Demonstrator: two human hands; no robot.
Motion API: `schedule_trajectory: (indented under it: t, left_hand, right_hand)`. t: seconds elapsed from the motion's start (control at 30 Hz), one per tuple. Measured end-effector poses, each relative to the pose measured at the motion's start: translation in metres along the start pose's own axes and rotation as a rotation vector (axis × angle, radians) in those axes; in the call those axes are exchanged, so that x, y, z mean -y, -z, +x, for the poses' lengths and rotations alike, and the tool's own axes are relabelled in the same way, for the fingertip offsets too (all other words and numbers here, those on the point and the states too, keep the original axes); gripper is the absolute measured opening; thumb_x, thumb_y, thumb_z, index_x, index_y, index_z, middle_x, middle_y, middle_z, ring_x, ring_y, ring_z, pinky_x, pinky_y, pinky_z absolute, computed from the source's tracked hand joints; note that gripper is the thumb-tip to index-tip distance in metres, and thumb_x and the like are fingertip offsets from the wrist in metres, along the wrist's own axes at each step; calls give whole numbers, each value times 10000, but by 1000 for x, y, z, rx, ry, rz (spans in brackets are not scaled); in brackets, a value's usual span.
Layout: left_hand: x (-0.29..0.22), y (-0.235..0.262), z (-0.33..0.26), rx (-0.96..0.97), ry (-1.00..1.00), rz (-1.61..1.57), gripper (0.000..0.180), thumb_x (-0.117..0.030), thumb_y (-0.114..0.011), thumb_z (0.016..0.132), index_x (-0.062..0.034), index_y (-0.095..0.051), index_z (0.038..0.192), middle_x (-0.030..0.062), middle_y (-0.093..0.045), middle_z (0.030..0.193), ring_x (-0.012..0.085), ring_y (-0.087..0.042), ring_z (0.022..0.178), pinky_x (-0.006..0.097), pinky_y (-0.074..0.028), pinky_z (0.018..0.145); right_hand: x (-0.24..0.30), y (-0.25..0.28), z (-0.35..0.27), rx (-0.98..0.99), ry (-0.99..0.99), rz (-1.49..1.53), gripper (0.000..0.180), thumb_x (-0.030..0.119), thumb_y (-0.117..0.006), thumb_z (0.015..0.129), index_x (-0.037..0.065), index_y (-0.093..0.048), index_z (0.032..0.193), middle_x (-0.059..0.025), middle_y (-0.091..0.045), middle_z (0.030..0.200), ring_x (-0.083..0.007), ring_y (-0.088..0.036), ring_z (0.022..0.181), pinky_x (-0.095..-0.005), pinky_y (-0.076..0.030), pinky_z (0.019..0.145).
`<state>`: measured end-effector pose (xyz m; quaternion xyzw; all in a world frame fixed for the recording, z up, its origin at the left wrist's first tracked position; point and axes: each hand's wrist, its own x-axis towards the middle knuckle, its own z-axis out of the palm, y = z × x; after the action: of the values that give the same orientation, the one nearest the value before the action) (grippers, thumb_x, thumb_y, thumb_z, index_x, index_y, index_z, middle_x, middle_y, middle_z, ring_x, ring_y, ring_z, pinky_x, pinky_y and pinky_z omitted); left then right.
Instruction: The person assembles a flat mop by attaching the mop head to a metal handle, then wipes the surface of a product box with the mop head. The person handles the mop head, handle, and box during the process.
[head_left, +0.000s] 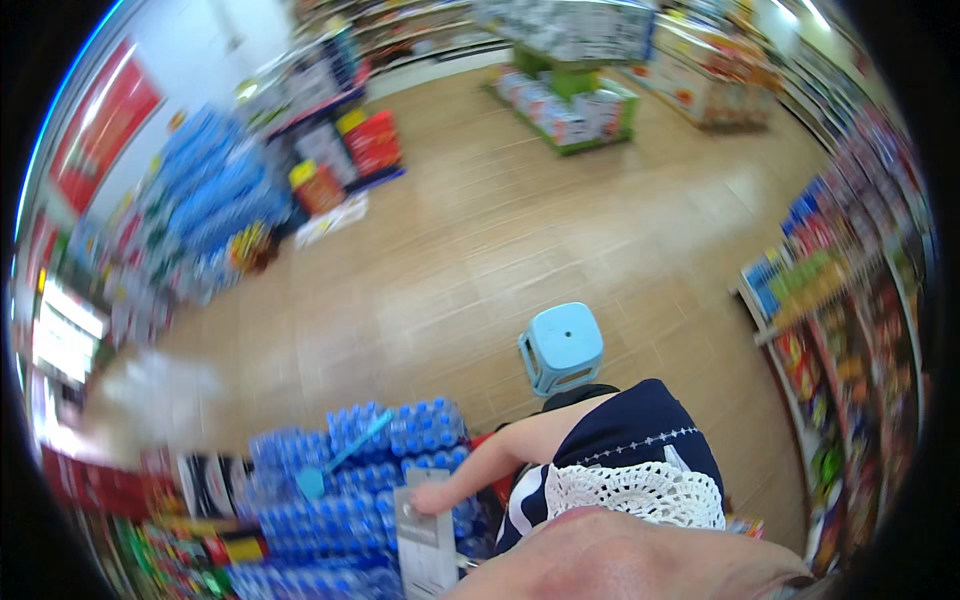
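Observation:
My right arm reaches left from a navy sleeve. My right hand (431, 498) is closed at the upper part of a flat grey-white box (428, 555), its fingers partly hidden and blurred. The box stands among packs of blue-capped water bottles (325, 520). Across those bottles lies a light blue fly swatter (345, 455), its broad end toward the left and apart from my hand. My left hand does not show.
A light blue plastic stool (565, 340) stands on the wooden-look floor (450, 250). Shelves of packets (840, 340) line the right. Stacked blue bottle packs (215, 185) stand far left, and a green-based display (570, 105) at the back. Red packages (90, 485) lie lower left.

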<state>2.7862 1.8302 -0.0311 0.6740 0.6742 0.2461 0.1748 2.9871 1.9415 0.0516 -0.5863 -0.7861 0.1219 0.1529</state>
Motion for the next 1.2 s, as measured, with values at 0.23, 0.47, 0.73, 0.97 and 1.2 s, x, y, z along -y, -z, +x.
schedule_trajectory:
  t: [0.23, 0.47, 0.73, 0.97, 1.2]
  left_hand:
    - [-57, -33, 9, 185, -146, -134, 361, -216, -551, 878, 48, -563, 1123, 288, -605, 1000, 425, -582, 925, 436, -472, 785]
    - [-51, -34, 19, 194, -128, -171, 366, -231, -549, 885, 55, -568, 1111, 292, -605, 995, 424, -582, 924, 436, -470, 786]
    - [-39, -25, 12, 181, -83, -200, 375, -249, -547, 892, 63, -573, 1098, 297, -605, 990, 422, -583, 924, 435, -467, 787]
    - [2, 18, -7, 262, 107, -269, 384, -264, -545, 899, 70, -578, 1086, 301, -604, 986, 421, -583, 923, 434, -464, 787]
    - [-59, 73, 25, 251, 548, -18, 341, -271, -521, 828, -87, -590, 1107, 233, -622, 1011, 418, -586, 947, 475, -469, 813]
  right_hand:
    - [-9, -7, -60, -99, -158, 27, 112, 127, -574, 742, 50, -654, 757, -107, -589, 891, -282, -554, 903, -390, -501, 704]
    - [-1, -2, -54, -74, -186, 8, 129, 125, -557, 757, 39, -652, 764, -106, -587, 893, -278, -549, 915, -390, -493, 721]
    - [0, 14, -67, -191, -129, 70, 133, 132, -563, 754, 36, -655, 748, -111, -598, 862, -282, -564, 873, -388, -501, 689]
    - [-24, -21, -52, -69, -191, -65, 99, 114, -566, 676, 56, -635, 636, -145, -608, 696, -321, -607, 685, -423, -500, 611]
    - [-5, 31, -47, -285, -82, 216, 203, 28, -499, 744, 59, -572, 931, -154, -562, 923, -342, -518, 895, -433, -445, 764]
